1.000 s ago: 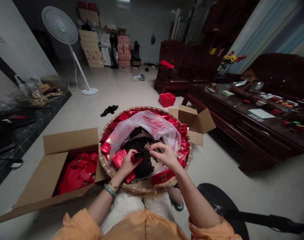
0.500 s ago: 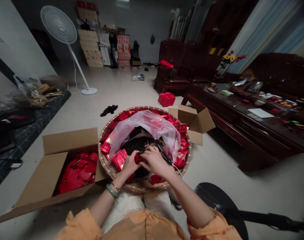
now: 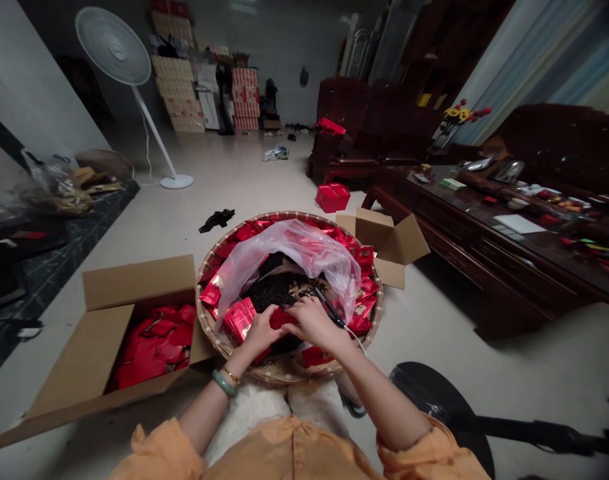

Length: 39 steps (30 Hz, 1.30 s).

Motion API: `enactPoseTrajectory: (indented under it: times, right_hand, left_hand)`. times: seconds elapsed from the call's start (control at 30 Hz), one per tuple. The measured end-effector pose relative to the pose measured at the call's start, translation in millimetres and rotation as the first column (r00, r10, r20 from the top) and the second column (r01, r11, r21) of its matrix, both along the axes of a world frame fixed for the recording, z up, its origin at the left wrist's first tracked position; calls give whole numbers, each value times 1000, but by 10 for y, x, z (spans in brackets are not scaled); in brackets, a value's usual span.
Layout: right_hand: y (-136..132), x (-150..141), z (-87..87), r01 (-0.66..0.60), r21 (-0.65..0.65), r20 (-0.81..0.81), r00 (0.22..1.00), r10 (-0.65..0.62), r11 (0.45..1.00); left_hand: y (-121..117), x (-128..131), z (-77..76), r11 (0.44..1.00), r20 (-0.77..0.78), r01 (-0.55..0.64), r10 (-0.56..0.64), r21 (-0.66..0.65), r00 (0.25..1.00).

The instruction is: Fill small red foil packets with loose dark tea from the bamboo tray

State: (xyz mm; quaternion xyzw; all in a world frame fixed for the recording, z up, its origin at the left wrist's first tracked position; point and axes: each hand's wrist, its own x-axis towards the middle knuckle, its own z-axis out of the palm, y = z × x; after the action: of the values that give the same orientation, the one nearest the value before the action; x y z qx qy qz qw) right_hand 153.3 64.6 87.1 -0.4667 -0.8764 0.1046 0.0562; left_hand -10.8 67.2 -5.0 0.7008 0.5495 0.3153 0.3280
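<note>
My left hand [image 3: 260,332] and my right hand [image 3: 311,323] meet over a round bamboo tray [image 3: 304,217], both pinching a red foil packet [image 3: 282,318]. Dark loose tea leaves [image 3: 279,291] lie in a heap in the tray, under a crumpled clear plastic bag [image 3: 294,252]. More red foil packets [image 3: 239,320] ring the heap along the tray's inside. A black tool with a white cord [image 3: 330,313] lies just past my right hand's fingers. Its exact kind is hard to make out.
An open cardboard box [image 3: 134,287] full of red packets touches the tray's left side. A second open carton [image 3: 384,243] stands behind it on the right. A dark wooden table [image 3: 434,230] runs along the right, and a black round stand [image 3: 434,407] sits at lower right.
My hands have closed from apart above the tea to together on the red packet. The black corded tool has come into view beside my right hand.
</note>
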Motion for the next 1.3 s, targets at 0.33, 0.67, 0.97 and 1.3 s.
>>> enactPoseTrajectory:
  times: [0.33, 0.67, 0.97, 1.3]
  right_hand:
    - [63, -11, -122, -38, -131, -51, 998, 32, 991]
    - [72, 52, -381, 163, -48, -519, 839, -164, 986]
    - [124, 60, -509, 115, -182, -608, 767, -203, 977]
    - [85, 56, -491, 107, -300, -593, 757, -273, 948]
  left_hand:
    - [-67, 15, -61, 995, 155, 78, -68, -55, 986]
    - [-158, 85, -9, 971, 501, 88, 35, -220, 865]
    - [-194, 125, 130, 919, 588, 52, 205, -390, 783]
    - [-195, 99, 160, 940, 478, -25, 196, -340, 856]
